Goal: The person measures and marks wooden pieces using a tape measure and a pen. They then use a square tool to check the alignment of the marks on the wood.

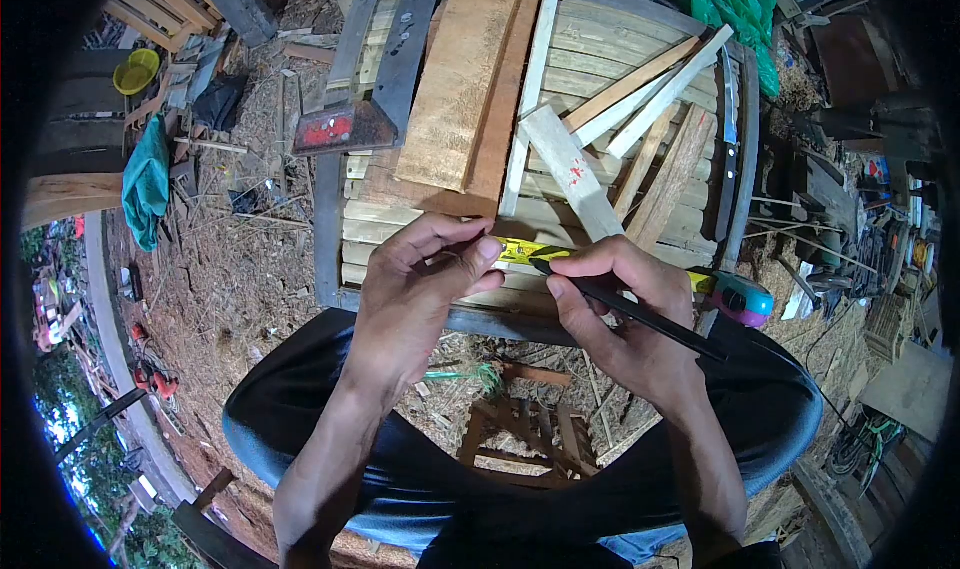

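A yellow tape measure blade (521, 252) stretches between my hands over the near part of a slatted wooden table (590, 47). My left hand (422, 274) pinches the blade's left end between thumb and fingers. In my right hand (632, 314) is a black pencil (650, 319), its tip at the blade near the middle. The tape measure's teal and purple case (743, 300) lies to the right of my right hand, by my knee. A thin strip along the blade is partly hidden by my fingers.
Thick brown boards (462, 79) lie on the table's left half, beside a metal saw-like tool (345, 127). Several narrow wood strips (650, 99) and a pale piece with red marks (572, 174) lie to the right. Wood shavings cover the ground, with a red tool (155, 379) at left.
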`<state>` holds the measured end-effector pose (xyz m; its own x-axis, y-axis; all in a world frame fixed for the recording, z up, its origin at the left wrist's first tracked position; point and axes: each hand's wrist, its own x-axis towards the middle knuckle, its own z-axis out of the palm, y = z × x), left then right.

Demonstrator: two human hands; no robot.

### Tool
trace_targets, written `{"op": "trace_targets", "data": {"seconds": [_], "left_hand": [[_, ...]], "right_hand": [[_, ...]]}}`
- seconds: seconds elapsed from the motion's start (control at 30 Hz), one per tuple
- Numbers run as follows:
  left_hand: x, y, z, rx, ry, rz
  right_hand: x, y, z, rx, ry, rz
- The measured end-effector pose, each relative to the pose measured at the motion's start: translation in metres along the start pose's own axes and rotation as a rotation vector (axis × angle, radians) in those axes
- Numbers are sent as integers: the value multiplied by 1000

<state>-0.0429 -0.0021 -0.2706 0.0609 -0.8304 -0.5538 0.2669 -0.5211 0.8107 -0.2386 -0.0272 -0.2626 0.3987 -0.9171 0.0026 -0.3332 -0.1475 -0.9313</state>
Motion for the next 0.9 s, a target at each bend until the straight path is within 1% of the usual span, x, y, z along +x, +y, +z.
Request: {"op": "trace_targets", "data": {"seconds": [0.2, 0.37, 0.5, 0.57, 0.6, 0.67, 0.7, 0.83, 0.9], "left_hand": [[-1, 1, 1, 2, -11, 17], [0, 0, 0, 2, -16, 15], [-1, -1, 1, -12, -10, 28], [-1, -1, 0, -8, -1, 39], [-1, -1, 0, -21, -8, 36], [-1, -1, 0, -34, -15, 33], [-1, -2, 0, -31, -9, 33], [-2, -1, 1, -30, 0, 41], [-2, -2, -1, -29, -4, 44]], "right_hand": [[-2, 1, -5, -2, -32, 37], [-1, 0, -5, -47, -27, -67], [-1, 4, -8, -28, -44, -113], [-2, 5, -10, 18, 32, -151], [-3, 5, -11, 18, 33, -151], [-3, 4, -12, 34, 146, -87], [-2, 6, -13, 20, 157, -120], [-4, 8, -14, -6, 189, -104], [-5, 4, -15, 31, 238, 15]]}}
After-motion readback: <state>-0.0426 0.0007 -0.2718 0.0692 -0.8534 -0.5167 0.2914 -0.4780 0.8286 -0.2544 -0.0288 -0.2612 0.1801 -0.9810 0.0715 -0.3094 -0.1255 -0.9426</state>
